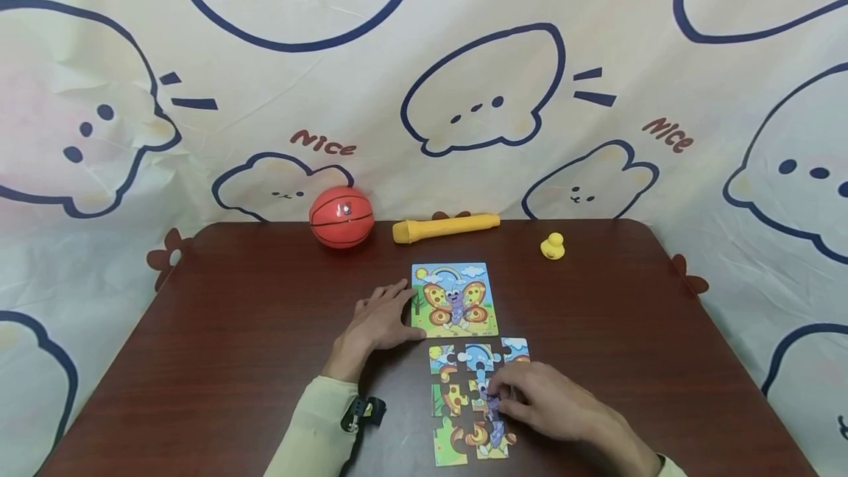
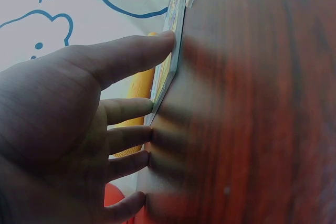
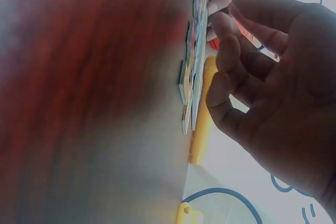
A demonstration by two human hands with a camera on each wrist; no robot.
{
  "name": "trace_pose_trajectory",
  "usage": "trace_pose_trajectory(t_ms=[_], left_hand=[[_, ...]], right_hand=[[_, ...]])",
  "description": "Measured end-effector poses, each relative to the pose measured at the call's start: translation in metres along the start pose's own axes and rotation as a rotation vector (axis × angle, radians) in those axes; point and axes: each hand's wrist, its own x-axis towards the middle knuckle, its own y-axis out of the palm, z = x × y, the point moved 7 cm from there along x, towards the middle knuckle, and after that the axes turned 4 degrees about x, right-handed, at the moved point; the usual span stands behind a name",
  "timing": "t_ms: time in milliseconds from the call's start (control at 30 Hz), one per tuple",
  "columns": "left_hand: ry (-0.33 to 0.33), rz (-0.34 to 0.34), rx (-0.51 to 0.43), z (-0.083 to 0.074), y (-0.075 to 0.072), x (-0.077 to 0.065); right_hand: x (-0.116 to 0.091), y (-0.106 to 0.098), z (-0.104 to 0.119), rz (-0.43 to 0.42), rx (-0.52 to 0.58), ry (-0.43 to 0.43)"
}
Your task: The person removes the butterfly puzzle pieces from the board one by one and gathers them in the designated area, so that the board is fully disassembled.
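My left hand [image 1: 380,319] is spread at the left edge of a square butterfly picture board [image 1: 457,300]. Its thumb touches the board's near left corner, and the fingertips lie along the side. Below the board, several cut puzzle pieces [image 1: 450,444] lie loosely grouped, with gaps between them. Over the right side of this group is my right hand [image 1: 553,400], its fingers bent loosely near a middle puzzle piece [image 1: 482,392] with purple on it. I see nothing held between those fingers in the right wrist view. The hand hides part of the group.
Along the table's back edge are a red toy basketball [image 1: 341,217], a yellow toy microphone [image 1: 447,227] and a small yellow rubber duck [image 1: 553,246]. A cloth [image 1: 371,94] with cartoon drawings hangs behind the dark brown table [image 1: 252,359].
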Motion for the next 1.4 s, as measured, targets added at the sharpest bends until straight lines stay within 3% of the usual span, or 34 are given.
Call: trace_pose_trajectory(t_ms=[200, 400, 867, 1400], left_hand=[[-0.005, -0.002, 0.006, 0.001, 0.001, 0.000], [0.004, 0.004, 0.004, -0.001, 0.001, -0.001], [-0.012, 0.004, 0.010, 0.002, 0.000, 0.000], [-0.001, -0.004, -0.013, 0.001, 0.001, -0.001]], right_hand=[[0.008, -0.011, -0.006, -0.087, -0.051, 0.029], [0.014, -0.020, -0.014, -0.149, -0.086, 0.115], [0.037, -0.035, -0.035, -0.250, -0.104, 0.254], [0.060, -0.041, -0.048, -0.213, -0.138, 0.311]])
